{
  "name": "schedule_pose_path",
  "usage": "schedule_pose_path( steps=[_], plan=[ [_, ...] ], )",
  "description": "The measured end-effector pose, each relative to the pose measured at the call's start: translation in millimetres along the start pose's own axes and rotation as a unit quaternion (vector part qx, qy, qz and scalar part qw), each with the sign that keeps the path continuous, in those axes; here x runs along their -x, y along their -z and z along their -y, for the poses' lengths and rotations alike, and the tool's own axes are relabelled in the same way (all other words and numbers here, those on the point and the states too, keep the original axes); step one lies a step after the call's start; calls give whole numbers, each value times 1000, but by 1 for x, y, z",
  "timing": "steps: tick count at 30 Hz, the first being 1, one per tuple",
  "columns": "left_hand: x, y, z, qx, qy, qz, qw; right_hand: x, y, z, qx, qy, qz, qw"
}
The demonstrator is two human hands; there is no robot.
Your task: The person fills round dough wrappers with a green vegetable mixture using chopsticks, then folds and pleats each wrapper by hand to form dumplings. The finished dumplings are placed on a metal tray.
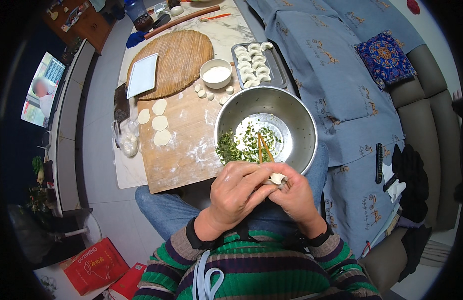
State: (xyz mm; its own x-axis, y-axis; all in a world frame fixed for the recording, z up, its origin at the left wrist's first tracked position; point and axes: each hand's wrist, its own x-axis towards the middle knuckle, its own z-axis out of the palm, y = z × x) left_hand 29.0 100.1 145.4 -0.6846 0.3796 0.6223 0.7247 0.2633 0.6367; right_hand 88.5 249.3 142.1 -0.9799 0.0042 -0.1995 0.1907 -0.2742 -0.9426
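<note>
My left hand (235, 187) and my right hand (297, 189) meet in front of my lap, the fingers of both pinching one folded dumpling (278, 179). Just beyond them stands a large steel bowl (304, 112) with chopped green filling (231, 148) along its near left side. A pair of wooden chopsticks (265, 146) leans in the bowl, their lower ends hidden behind my hands. Several round dough wrappers (160, 123) lie on the floured wooden board (186, 157) at the left. Behind the bowl, a grey tray (278, 71) bears rows of shaped dumplings (254, 63).
A white bowl of flour (215, 73) stands beside small dough pieces (202, 93). Farther back are a round woven mat (179, 56), a white rectangular tray (142, 75) and a long rolling pin (182, 21). A plastic bag (128, 140) sits left of the board; a cloth-covered sofa (321, 82) is at the right.
</note>
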Motion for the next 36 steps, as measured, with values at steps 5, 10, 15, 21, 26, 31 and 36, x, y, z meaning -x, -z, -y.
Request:
schedule_pose_path(
  steps=[5,10,15,21,26,31,36],
  plan=[
    [-1,-2,4,1,-41,14,999,2,0,4,74,-11,-19,997],
    [-1,-3,4,-6,-48,38,998,3,0,3,58,-24,-25,998],
    [-1,1,-1,12,-20,27,999,1,4,-1,142,32,-31,989],
    [-5,1,5,31,-65,69,995,4,4,1,129,50,-35,990],
    [-3,6,-1,134,79,66,986,5,13,7,-50,-6,10,999],
    [-3,4,-5,97,85,52,990,5,11,3,-58,2,19,998],
    [-2,-2,1,21,-23,25,999,6,9,2,-23,3,7,1000]
  ],
)
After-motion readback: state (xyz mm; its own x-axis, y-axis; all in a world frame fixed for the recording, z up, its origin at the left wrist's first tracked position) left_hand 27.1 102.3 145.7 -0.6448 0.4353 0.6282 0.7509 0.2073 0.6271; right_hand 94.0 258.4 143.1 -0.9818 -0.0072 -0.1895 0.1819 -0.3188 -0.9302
